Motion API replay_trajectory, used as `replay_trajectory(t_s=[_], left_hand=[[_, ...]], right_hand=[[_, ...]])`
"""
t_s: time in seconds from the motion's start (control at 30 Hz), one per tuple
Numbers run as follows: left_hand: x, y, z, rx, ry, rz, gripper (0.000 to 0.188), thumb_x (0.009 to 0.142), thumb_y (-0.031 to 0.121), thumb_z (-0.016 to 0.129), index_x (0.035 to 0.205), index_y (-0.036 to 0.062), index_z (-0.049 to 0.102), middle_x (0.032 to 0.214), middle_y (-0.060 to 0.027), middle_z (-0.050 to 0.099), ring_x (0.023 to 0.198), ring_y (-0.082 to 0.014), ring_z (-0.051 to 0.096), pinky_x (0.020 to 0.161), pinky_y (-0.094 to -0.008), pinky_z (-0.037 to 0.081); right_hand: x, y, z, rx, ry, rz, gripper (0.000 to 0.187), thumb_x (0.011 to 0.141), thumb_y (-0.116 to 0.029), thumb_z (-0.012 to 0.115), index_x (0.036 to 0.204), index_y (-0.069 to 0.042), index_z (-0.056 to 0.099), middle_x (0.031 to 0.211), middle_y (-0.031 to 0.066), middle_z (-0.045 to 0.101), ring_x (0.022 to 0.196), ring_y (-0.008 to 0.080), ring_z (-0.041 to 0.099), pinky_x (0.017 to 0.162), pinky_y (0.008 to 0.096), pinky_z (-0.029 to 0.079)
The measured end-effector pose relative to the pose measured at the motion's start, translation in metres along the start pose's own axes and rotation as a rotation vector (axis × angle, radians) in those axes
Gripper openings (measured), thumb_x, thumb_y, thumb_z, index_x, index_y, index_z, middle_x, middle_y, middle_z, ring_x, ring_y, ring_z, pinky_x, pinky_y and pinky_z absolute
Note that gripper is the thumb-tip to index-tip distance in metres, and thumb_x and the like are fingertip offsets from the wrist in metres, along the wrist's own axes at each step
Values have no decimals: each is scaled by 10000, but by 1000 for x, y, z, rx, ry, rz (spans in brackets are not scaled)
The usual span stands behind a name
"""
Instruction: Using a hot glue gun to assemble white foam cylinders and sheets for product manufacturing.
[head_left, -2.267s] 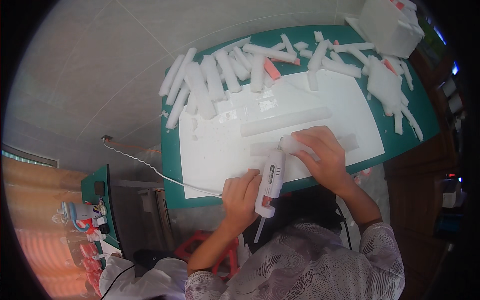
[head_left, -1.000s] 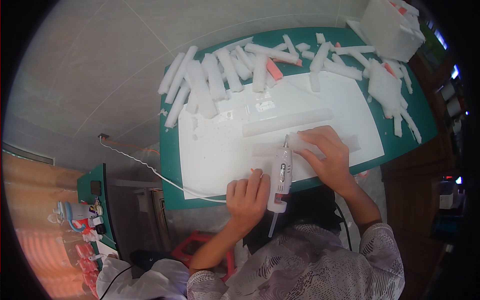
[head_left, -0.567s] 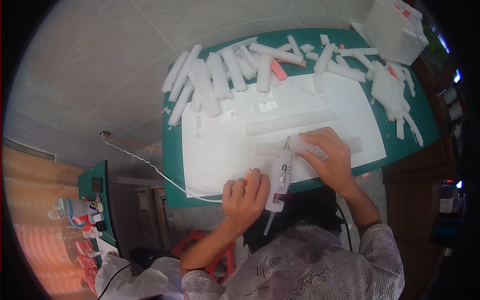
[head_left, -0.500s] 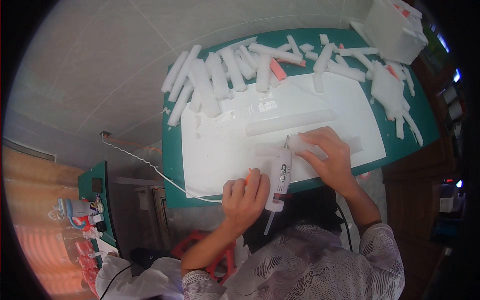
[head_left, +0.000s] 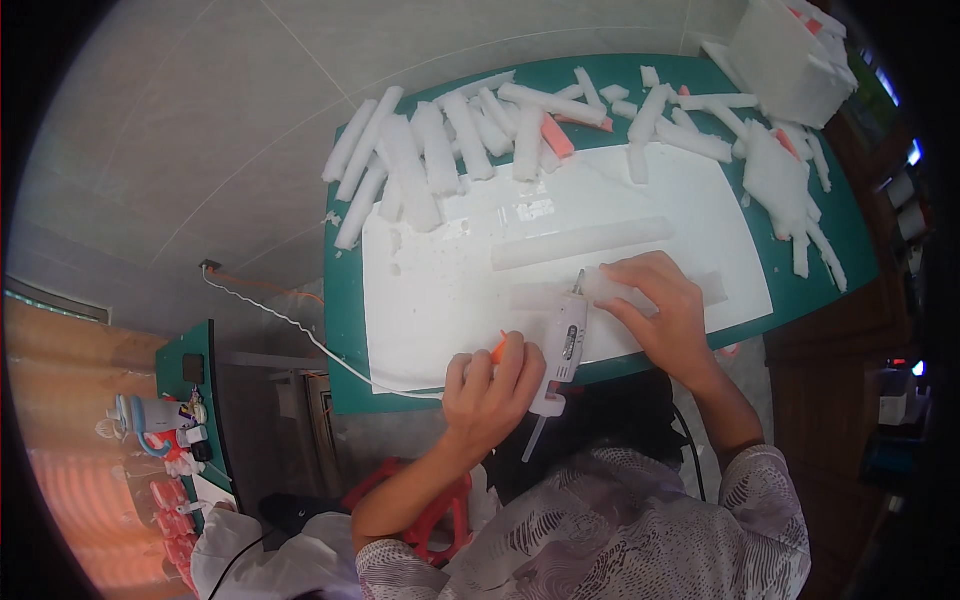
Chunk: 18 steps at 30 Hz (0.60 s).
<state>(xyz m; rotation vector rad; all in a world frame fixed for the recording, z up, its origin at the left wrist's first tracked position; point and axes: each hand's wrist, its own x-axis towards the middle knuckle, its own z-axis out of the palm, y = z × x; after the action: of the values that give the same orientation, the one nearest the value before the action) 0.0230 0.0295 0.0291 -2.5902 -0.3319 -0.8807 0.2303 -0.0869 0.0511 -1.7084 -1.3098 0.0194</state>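
Glue gun [head_left: 568, 345]: in L grip [head_left: 490, 390], curled round its mostly hidden handle; prob. light, stiff; hold there, nozzle [head_left: 579, 284] may be hot.
Foam bit [head_left: 603, 287]: pinched in R grip [head_left: 660, 305], near nozzle; looks v. light, crumbly, so gentle hold, edges only.
Foam strip [head_left: 585, 244]: just beyond R grip, on desk [head_left: 346, 300] sheet [head_left: 430, 310]; likely snaps if bent.

Head view: the left of two side-by-side fisheye cameras looks down and forward from above the person's patterned shirt [head_left: 620, 530]. The left hand [head_left: 490, 390] and right hand [head_left: 660, 310] appear close below, near mid-frame; the surface [head_left: 345, 285] and wall [head_left: 230, 130] extend beyond.
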Motion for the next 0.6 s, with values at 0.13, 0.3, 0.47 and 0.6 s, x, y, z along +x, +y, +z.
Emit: replay_trajectory(t_s=[0.13, 0.3, 0.47, 0.6], left_hand=[[3, -2, -5, -4, -34, 7, 219, 698, 56, 662, 912, 95, 638, 1007, -30, 636, 694, -156, 529, 670, -315, 420], [2, -2, -3, 0, -45, 9, 220, 690, 65, 657, 905, 97, 632, 1005, -25, 627, 680, -155, 511, 667, -311, 420], [4, -2, -3, 15, -39, 6, 218, 690, 63, 656, 903, 99, 632, 1004, -25, 626, 679, -154, 504, 668, -309, 421], [3, -3, -1, 37, -29, 18, 222, 687, 63, 657, 905, 101, 633, 1008, -24, 627, 681, -153, 504, 666, -308, 419]], right_hand=[[1, 1, 0, -26, -12, -20, 289, 739, -23, 782, 1014, -2, 695, 995, 145, 692, 916, 306, 658, 803, 359, 527], [1, 3, 3, -8, -28, -16, 285, 740, -25, 781, 1010, -3, 693, 995, 145, 692, 919, 309, 658, 803, 362, 527], [1, 5, 4, -1, -30, -13, 277, 741, -27, 780, 1001, 2, 689, 994, 148, 691, 920, 311, 658, 805, 365, 527], [1, 6, 4, 2, -36, -6, 281, 739, -30, 783, 1001, 2, 688, 993, 152, 692, 914, 315, 658, 803, 367, 527]])
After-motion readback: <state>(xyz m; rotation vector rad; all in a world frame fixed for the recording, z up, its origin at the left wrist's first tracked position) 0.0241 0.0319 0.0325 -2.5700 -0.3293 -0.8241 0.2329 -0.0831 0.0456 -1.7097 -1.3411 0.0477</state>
